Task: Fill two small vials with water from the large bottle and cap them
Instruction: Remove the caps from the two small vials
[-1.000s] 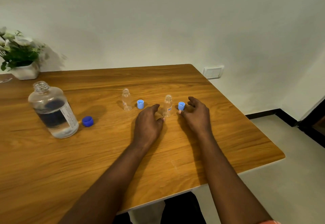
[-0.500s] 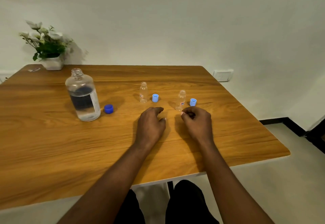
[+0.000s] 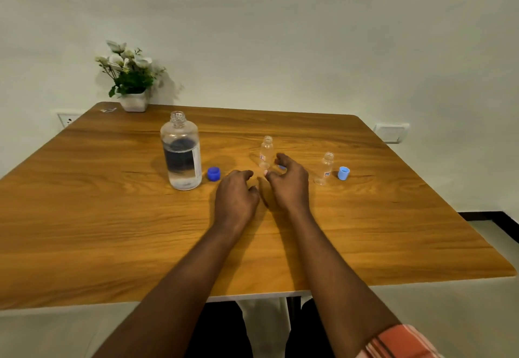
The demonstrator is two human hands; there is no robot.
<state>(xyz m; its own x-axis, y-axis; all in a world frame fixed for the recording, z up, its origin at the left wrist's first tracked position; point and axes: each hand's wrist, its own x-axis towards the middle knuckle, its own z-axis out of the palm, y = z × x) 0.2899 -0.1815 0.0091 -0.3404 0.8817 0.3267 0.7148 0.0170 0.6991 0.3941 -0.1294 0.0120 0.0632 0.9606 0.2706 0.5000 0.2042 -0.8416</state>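
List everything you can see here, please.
Table: one, wooden, fills the view.
Big bottle: one, clear, uncapped, left of centre.
Dark cap: one, dark blue, beside the bottle.
Vials: two, clear, uncapped, centre and right.
Pale caps: two, light blue, one right of each vial.
Flower pot: one, white, far left corner.
Wall sockets: two, white, behind table.
Left hand: one, mid-table, empty.
Right hand: one, curled over a pale cap; grip unclear.

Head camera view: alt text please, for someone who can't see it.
A person's left hand and right hand, holding nothing, are over a wooden table, near the left vial of two uncapped ones. An open large bottle, part full of water, stands left, its dark blue cap beside it; a light blue cap sits by the right vial.
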